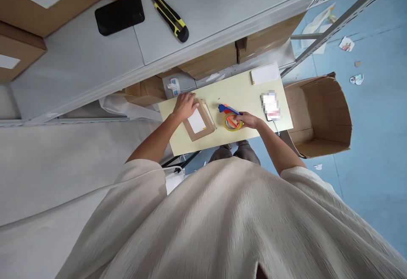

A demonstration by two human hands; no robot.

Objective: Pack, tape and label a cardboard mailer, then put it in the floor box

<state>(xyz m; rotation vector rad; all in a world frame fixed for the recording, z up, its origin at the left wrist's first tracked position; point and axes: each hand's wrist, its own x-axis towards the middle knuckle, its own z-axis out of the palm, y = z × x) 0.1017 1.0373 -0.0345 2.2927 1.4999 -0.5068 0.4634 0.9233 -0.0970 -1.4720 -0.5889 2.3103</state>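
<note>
A small brown cardboard box [208, 122] with a white label lies on the cream tabletop [248, 94]. My left hand [185, 107] is at its upper left corner, fingers bent over the edge and holding it. To the right, my right hand [248, 120] is closed on a tape dispenser [226, 108] with blue and orange-red parts and a roll of yellowish tape. The dispenser is just right of the box, apart from it. My fingers hide part of its handle.
A white box [264, 74] and a blurred-out item [270, 106] sit at the table's right. Beyond stands an open carton [327, 118]. On the grey shelf [203, 20] above lie a black phone [120, 14] and a yellow-black utility knife [170, 18]. Paper scraps litter the blue floor.
</note>
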